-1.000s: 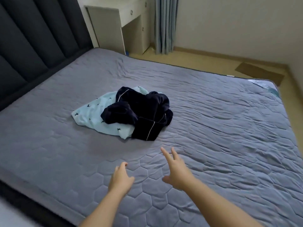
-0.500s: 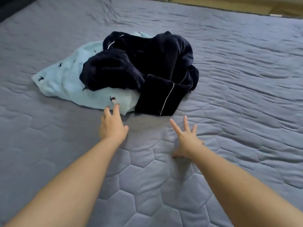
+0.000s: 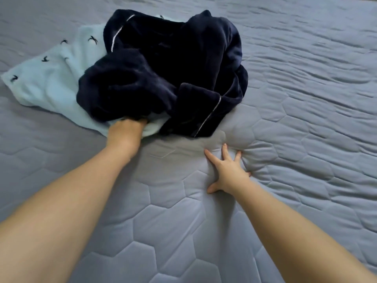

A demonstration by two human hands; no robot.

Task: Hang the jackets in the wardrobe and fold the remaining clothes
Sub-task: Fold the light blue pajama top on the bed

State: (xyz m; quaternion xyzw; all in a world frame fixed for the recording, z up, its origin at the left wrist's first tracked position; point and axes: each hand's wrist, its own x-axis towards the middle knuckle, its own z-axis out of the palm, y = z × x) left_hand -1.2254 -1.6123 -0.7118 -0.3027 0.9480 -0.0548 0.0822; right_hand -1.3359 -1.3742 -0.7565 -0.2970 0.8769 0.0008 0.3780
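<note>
Your left hand point(image 3: 125, 132) lay tucked under navy fleece garment point(image 3: 163, 64) heaped on light-blue printed garment point(image 3: 47, 78), on bed point(image 3: 306, 99); grip hidden, cannot tell. Your right hand point(image 3: 228, 172) pressed bed flat, fingers point(image 3: 225, 153) spread, grip released.

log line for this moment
left hand: fingers hidden under navy garment | right hand: flat on quilt | light blue garment: underneath

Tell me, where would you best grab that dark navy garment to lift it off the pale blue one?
On the navy garment, probably the flat white-piped flap at the pile's near edge, taken from the near side: it lies spread on the bed, while the rest is bunched.
</note>
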